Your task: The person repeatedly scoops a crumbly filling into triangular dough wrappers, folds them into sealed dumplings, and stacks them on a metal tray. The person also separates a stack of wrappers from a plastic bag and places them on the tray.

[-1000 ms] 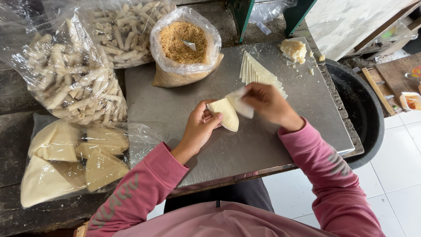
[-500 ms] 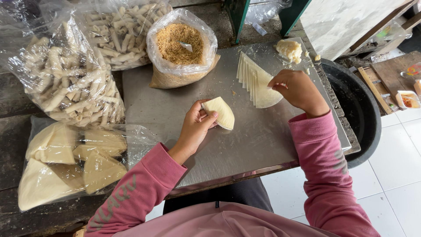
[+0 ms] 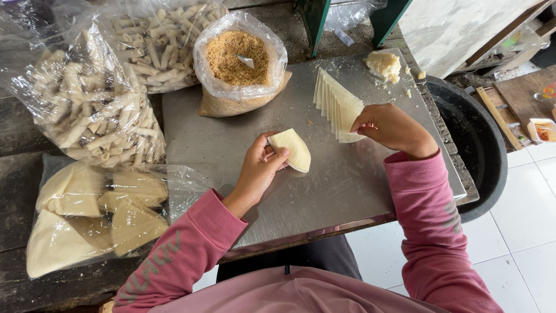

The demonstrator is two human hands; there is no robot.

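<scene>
My left hand (image 3: pixel 259 169) holds a folded, pale yellow pastry piece (image 3: pixel 295 149) just above the steel work surface (image 3: pixel 220 145). My right hand (image 3: pixel 389 127) rests on the near end of a fanned stack of thin pastry sheets (image 3: pixel 335 104), fingertips pinching the front sheet. An open plastic bag of brown crumbly filling (image 3: pixel 238 55) with a small white scoop in it stands beyond the left hand. A lump of pale dough (image 3: pixel 383 65) lies at the far right of the steel surface.
Two clear bags of rolled pastry sticks (image 3: pixel 87 110) (image 3: pixel 159 40) sit at the left and back. A bag of folded triangles (image 3: pixel 92 208) lies at the near left. A black tub (image 3: pixel 472 145) stands to the right, beside wooden boards and a tiled floor.
My right hand left the folded piece and went right to the stack of sheets, now gripping the front one. My left hand kept the folded piece, shifting it slightly.
</scene>
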